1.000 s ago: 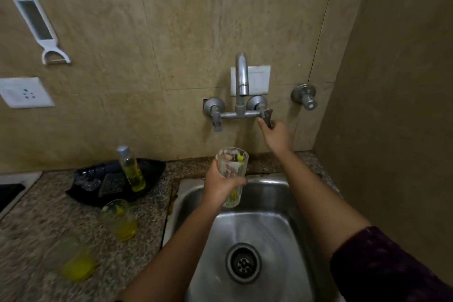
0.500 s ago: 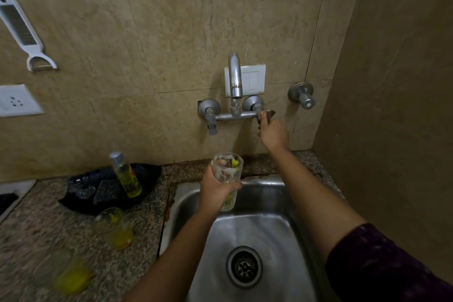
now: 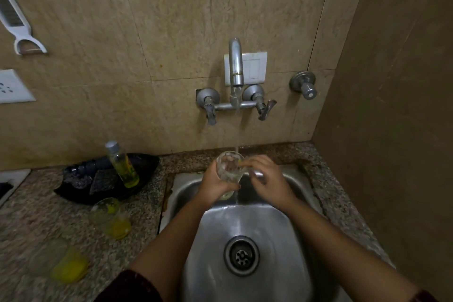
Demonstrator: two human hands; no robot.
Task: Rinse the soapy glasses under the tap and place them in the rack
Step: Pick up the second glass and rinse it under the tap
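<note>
While water runs from the tap (image 3: 235,64) into the sink (image 3: 282,228), the left hand (image 3: 215,186) grips one glass (image 3: 229,170) with curled fingers at the stream; rinsing looks barely begun. Two more glasses (image 3: 110,216) wait on the bench (image 3: 36,206). No rack is visible, and whether the right hand (image 3: 267,184) holds the rim I cannot tell.

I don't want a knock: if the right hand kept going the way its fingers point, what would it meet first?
The glass, gripped by the left hand under the water. The right hand seems to have its fingertips at the rim, though contact is hard to judge.
</note>
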